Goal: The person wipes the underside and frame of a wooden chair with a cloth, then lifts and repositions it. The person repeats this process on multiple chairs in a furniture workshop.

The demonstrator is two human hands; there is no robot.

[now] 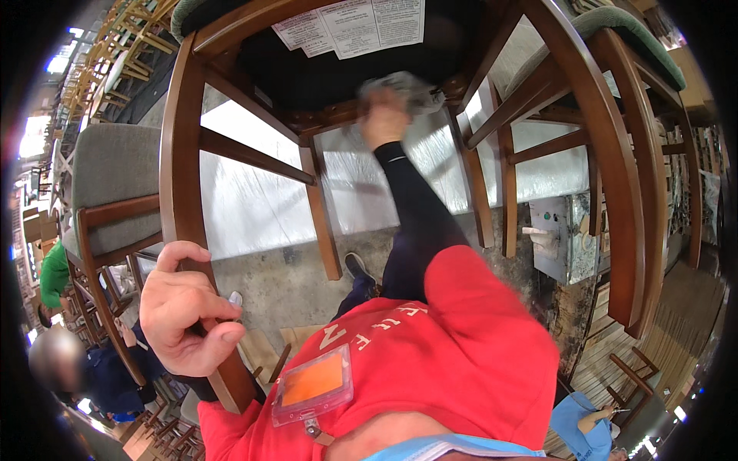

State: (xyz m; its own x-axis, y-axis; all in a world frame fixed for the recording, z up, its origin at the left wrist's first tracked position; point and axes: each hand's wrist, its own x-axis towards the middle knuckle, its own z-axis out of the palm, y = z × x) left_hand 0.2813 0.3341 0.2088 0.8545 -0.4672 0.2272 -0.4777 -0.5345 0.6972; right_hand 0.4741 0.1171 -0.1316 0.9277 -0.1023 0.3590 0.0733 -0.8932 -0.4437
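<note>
Across the top stretches the underside of a brown wooden chair, with a black seat bottom and a white printed label. My right hand reaches in under the seat by its far rail, smeared by motion. It grips a crumpled, see-through greyish plastic bag. My left hand is beside the chair's near left leg, fingers loosely curled and apart, the forearm passing behind that leg. A small pale spot shows by its fingertips; I cannot tell what it is.
A second brown chair with a green-grey seat stands close on the right. On the left is a grey upholstered chair. Silvery sheeting covers a surface beyond the legs. A metal control box stands right. Other people are nearby.
</note>
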